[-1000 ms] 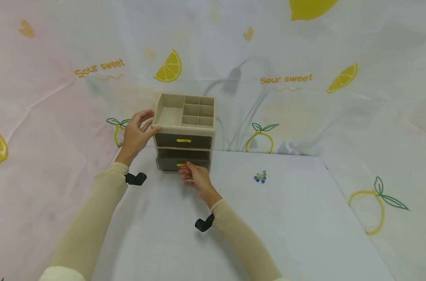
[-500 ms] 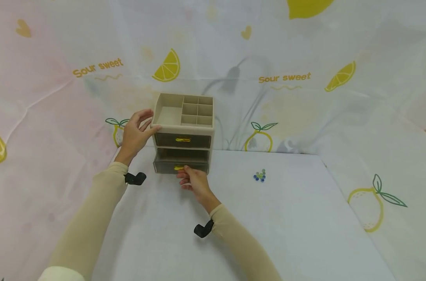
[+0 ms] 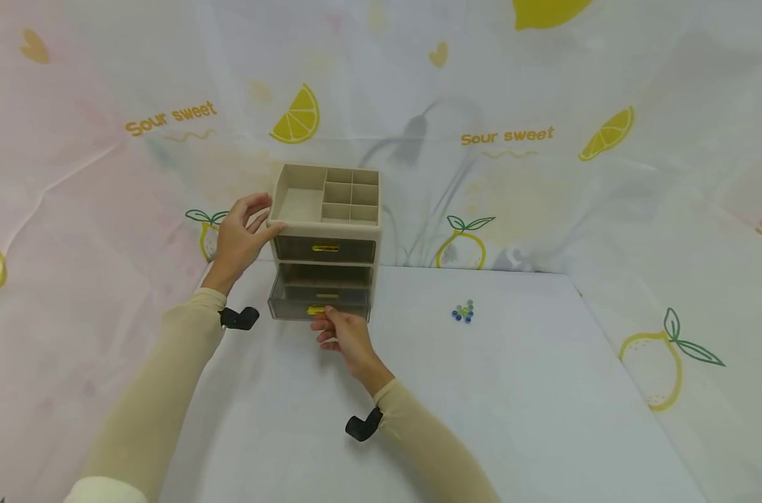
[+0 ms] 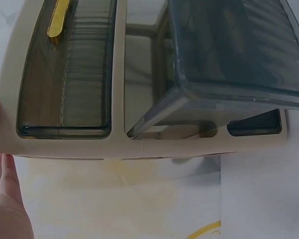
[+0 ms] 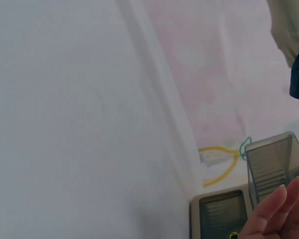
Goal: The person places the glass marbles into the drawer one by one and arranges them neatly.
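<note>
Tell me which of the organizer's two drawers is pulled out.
The lower drawer: its front juts out past the frame, right hand at its yellow handle. The upper drawer sits flush.

A drawer organizer (image 3: 325, 237) is standing at the back of the counter (image 3: 481, 391), its lower drawer (image 3: 320, 302) sticking out forward; marbles (image 3: 463, 312) are lying to its right.

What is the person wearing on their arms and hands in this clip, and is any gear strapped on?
Both arms are covered to the wrist by snug, plain beige sleeves, the left sleeve and the right sleeve. The left hand and right hand are bare: no gloves, rings or watch visible. A small black device sits at each wrist, the left one and the right one. No cables show.
</note>
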The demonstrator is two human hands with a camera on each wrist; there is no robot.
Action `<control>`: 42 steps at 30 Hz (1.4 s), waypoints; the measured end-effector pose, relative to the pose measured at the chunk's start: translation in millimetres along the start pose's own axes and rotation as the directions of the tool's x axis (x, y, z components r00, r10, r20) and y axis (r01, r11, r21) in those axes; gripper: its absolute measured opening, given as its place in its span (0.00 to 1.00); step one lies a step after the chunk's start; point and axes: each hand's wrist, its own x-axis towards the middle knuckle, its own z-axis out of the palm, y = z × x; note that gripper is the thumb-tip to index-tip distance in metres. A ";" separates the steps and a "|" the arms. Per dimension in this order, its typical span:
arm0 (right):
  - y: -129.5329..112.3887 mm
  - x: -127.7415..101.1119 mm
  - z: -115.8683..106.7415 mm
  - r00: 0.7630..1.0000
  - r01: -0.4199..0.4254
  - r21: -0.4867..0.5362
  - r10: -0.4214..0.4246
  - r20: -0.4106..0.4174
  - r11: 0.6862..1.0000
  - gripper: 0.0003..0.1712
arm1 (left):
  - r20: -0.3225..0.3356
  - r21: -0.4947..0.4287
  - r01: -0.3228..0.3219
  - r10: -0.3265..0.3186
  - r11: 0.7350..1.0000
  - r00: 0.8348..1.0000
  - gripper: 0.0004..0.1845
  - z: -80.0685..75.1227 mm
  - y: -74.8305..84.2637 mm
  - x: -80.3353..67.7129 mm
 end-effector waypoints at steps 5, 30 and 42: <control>1.8 -5.3 -0.3 1.000 0.005 -0.005 -0.005 0.001 1.000 0.24 | 0.000 -0.015 -0.004 0.004 1.000 1.000 0.35 0.8 1.4 1.2; 13.5 -24.7 -1.9 1.000 -0.005 -0.027 0.005 -0.013 1.000 0.27 | 0.031 -0.005 0.025 -0.025 1.000 0.999 0.33 2.6 27.2 -8.6; 12.7 -26.6 -1.7 1.000 0.016 -0.020 -0.016 0.011 1.000 0.28 | 0.021 0.014 0.007 -0.007 1.000 1.000 0.32 4.0 36.7 -12.6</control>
